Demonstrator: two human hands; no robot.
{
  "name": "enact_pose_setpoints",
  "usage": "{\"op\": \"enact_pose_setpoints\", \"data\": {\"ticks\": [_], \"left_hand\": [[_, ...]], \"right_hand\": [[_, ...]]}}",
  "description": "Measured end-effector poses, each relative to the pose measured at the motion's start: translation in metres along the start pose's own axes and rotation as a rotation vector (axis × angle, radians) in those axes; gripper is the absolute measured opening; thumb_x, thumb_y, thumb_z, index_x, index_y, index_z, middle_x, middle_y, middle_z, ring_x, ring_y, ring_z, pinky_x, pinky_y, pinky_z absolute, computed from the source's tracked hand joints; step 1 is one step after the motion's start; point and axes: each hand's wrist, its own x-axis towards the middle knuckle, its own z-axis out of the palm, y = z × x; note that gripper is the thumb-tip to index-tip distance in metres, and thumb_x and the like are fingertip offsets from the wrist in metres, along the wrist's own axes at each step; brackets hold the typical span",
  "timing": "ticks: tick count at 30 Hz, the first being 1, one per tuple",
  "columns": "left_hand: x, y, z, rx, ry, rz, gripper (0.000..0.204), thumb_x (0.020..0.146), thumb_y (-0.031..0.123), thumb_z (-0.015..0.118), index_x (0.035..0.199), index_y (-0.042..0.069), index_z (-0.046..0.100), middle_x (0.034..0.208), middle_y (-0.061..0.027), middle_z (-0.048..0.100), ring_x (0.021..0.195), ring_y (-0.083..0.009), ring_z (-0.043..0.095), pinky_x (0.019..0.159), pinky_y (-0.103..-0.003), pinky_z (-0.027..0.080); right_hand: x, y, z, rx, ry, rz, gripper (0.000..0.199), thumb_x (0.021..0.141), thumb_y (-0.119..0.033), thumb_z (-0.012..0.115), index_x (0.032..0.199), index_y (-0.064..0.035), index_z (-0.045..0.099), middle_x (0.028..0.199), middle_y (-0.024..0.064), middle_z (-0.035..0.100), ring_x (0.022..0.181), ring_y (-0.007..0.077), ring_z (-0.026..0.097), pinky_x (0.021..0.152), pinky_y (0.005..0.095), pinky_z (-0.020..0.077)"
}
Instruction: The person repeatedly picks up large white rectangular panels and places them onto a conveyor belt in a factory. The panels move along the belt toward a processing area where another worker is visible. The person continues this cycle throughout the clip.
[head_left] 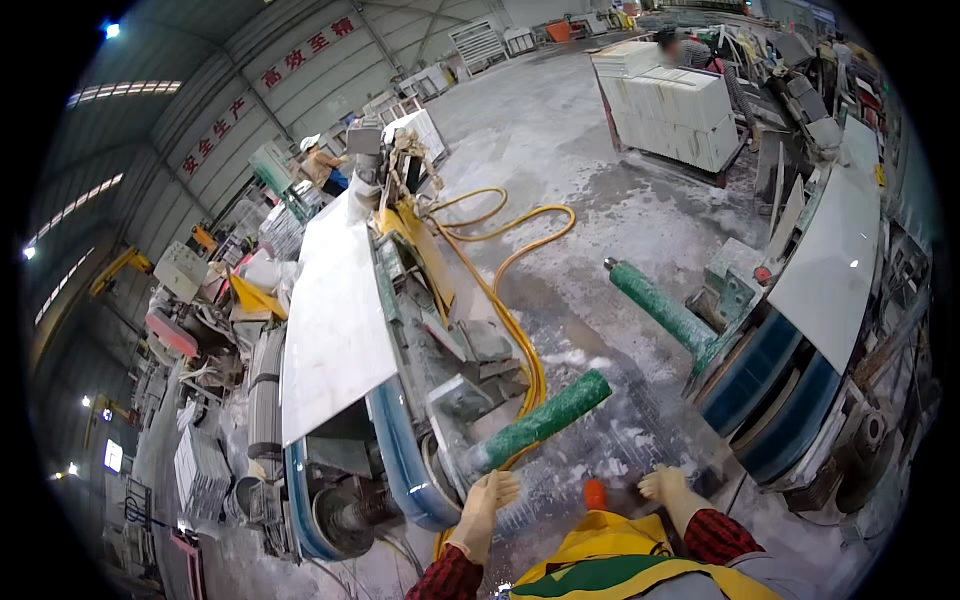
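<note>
My left hand (486, 508), in a cream rubber glove, hangs beside the front end of a blue conveyor belt (405, 455). It holds nothing, and its fingers are loosely stretched. Just above it juts a green roller arm (545, 420), apart from the hand. My right hand (674, 492), gloved alike, is held over the wet floor with fingers loosely bent and nothing in them. A large white slab (335, 310) lies along the left conveyor. Another white slab (828, 270) rests on the right conveyor, which has blue belts (750, 370) and a second green roller arm (660, 308).
Yellow hoses (525, 340) loop across the wet, dusty floor (590, 250) between the conveyors. Stacked pale slabs (675, 115) stand ahead on a rack. A worker in a white cap (322, 165) is at the far left, and another person (685, 50) is partly hidden behind the stack.
</note>
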Motion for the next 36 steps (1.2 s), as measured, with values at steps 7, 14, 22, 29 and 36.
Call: {"op": "enact_pose_setpoints", "data": {"ticks": [7, 14, 22, 29, 36], "left_hand": [[-0.055, -0.010, -0.068, -0.124, 0.202, 0.063, 0.055, 0.121, 0.044, 0.053, 0.142, -0.006, 0.066, 0.133, -0.0228, 0.078, 0.114, -0.0295, 0.078, 0.100, -0.039, 0.065], [-0.077, -0.033, -0.144, -0.215, 0.168, 0.108, 0.053, 0.121, 0.041, 0.053, 0.142, -0.005, 0.068, 0.135, -0.0228, 0.078, 0.117, -0.0315, 0.078, 0.104, -0.043, 0.064], [-0.123, -0.077, -0.318, -0.446, 0.420, 0.156, 0.055, 0.120, 0.043, 0.054, 0.140, -0.006, 0.068, 0.130, -0.0213, 0.080, 0.113, -0.0268, 0.080, 0.100, -0.036, 0.064], [-0.208, -0.058, -0.392, -0.266, 0.529, 0.315, 0.055, 0.121, 0.043, 0.051, 0.140, -0.006, 0.067, 0.129, -0.0188, 0.080, 0.116, -0.0245, 0.077, 0.104, -0.035, 0.062], [-0.189, -0.087, -0.414, -0.404, 0.624, 0.129, 0.051, 0.122, 0.038, 0.050, 0.138, -0.007, 0.068, 0.128, -0.0187, 0.080, 0.115, -0.0249, 0.078, 0.101, -0.036, 0.063]], "right_hand": [[-0.007, 0.067, 0.063, -0.213, -0.273, 0.033, 0.060, 0.122, -0.036, 0.047, 0.135, 0.0200, 0.064, 0.129, 0.0349, 0.077, 0.106, 0.0422, 0.081, 0.088, 0.0495, 0.0691], [0.019, 0.075, 0.153, -0.507, -0.587, 0.031, 0.058, 0.121, -0.040, 0.051, 0.129, 0.0133, 0.072, 0.122, 0.0297, 0.081, 0.093, 0.0375, 0.083, 0.086, 0.0462, 0.0697], [-0.055, 0.154, 0.413, -1.027, -0.736, 0.033, 0.057, 0.119, -0.046, 0.058, 0.124, 0.0082, 0.075, 0.112, 0.0221, 0.084, 0.095, 0.0271, 0.083, 0.086, 0.0388, 0.0674], [-0.030, 0.184, 0.552, -0.864, -0.780, -0.119, 0.057, 0.119, -0.047, 0.058, 0.129, 0.0071, 0.070, 0.116, 0.0203, 0.082, 0.099, 0.0265, 0.081, 0.090, 0.0394, 0.0662], [-0.002, 0.094, 0.611, -0.793, -0.563, -0.662, 0.053, 0.117, -0.043, 0.059, 0.121, 0.0083, 0.075, 0.106, 0.0206, 0.083, 0.096, 0.0285, 0.080, 0.085, 0.0389, 0.0644]]}}
